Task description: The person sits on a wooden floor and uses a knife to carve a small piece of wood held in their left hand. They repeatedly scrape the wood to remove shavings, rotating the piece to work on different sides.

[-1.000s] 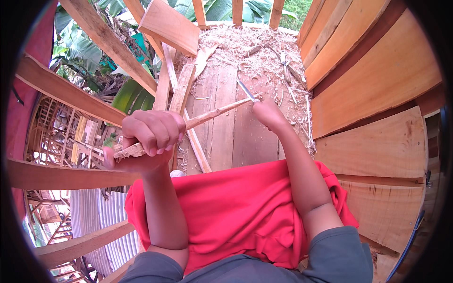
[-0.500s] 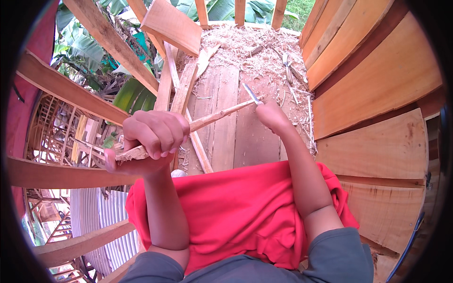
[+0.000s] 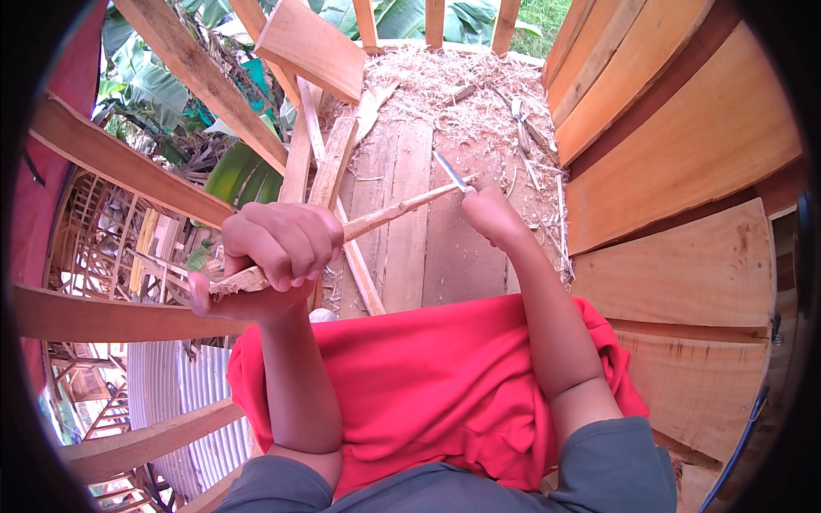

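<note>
My left hand (image 3: pixel 280 248) is wrapped round the thick, rough-cut end of a long wooden stick (image 3: pixel 393 210). The stick slants up to the right, and its thinner far end reaches my right hand (image 3: pixel 492 214). That hand is closed round the handle of a knife (image 3: pixel 450 170), whose blade points up and to the left. The blade's base lies close to the stick's far end; whether it touches the wood I cannot tell. Most of the knife's handle is hidden in my fist. Red cloth (image 3: pixel 419 385) covers my lap below the stick.
Curled wood shavings (image 3: pixel 419 77) cover the far part of the plank floor (image 3: pixel 466 256). Another tool (image 3: pixel 520 120) lies among them at the right. Loose wooden strips (image 3: pixel 333 162) lean at the left beside slatted railings (image 3: pixel 137 162). A board wall (image 3: pixel 676 188) rises on the right.
My right hand and the knife have shifted slightly left, with the blade tip moving a little left too. My left hand keeps its hold on the stick, almost unmoved.
</note>
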Demonstrator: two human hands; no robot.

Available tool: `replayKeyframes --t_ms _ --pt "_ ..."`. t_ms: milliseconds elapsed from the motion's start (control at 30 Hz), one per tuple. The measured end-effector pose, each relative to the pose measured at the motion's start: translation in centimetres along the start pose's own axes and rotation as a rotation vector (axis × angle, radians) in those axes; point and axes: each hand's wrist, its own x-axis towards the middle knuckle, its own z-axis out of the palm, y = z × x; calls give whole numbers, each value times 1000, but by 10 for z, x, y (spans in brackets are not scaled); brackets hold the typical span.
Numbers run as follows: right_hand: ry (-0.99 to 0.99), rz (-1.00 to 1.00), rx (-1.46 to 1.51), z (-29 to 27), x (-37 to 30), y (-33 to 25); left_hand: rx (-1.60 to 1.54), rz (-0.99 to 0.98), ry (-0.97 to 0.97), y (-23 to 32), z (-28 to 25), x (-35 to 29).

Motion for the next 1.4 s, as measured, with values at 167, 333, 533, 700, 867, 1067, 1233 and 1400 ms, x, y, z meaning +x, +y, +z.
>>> replayKeyframes --t_ms 167,333,533,700,867,1067,1233,1400 --pt "-221 -43 129 6 -39 -34 17 10 -3 3 -7 -2" --pt "123 -168 -167 7 1 1 8 9 -20 1 0 1" --pt "28 3 -79 -1 -7 -12 15 5 13 8 -7 0" --pt "-112 -75 40 15 -47 -33 20 5 21 11 -8 -6" --pt "40 -78 -81 6 -26 -18 12 16 9 6 -4 0" --pt "-62 -125 -28 15 -35 -21 14 17 27 11 -7 0" --pt "-70 -149 -6 15 -81 -46 -5 16 1 5 -8 0" --pt "-39 -139 -8 12 -53 -33 77 -14 11 -9 1 -3"
